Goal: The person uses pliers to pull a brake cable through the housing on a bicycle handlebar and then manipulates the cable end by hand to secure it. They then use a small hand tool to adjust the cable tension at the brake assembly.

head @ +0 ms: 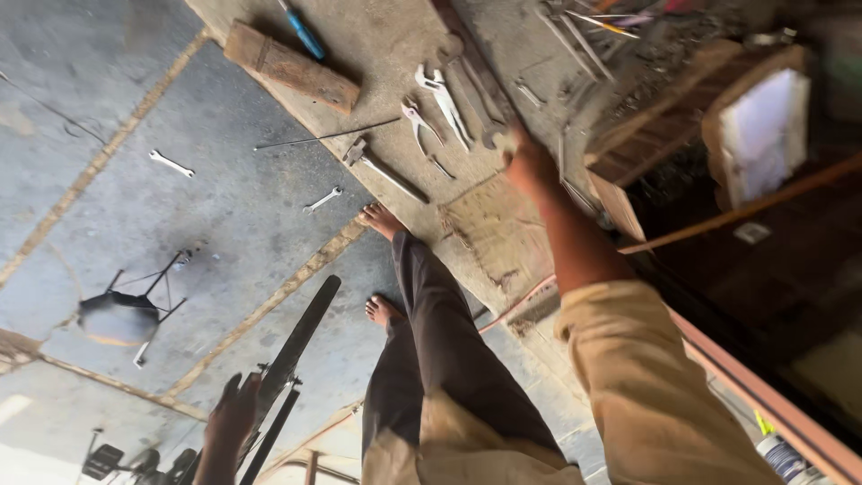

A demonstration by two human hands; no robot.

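Right hand point(528, 162) on bench point(395, 54), fingers curled at large wrench point(476, 90) end, mid-bench beside pliers point(420, 126); grip unclear. Left hand point(232, 422) hangs low, fingers loosely together, near bicycle tyre point(301, 337).

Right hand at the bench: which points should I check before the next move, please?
1. Right hand holding a tool: cannot tell, its back hides the grip at the large spanner.
2. Pliers lie free beside it: ok.
3. Hammer lies near the bench edge, above the bare foot: not ok, a likely risk.
4. Left hand touching the black tyre: cannot tell.
5. Small spanners loose on the floor: not ok for bare feet.
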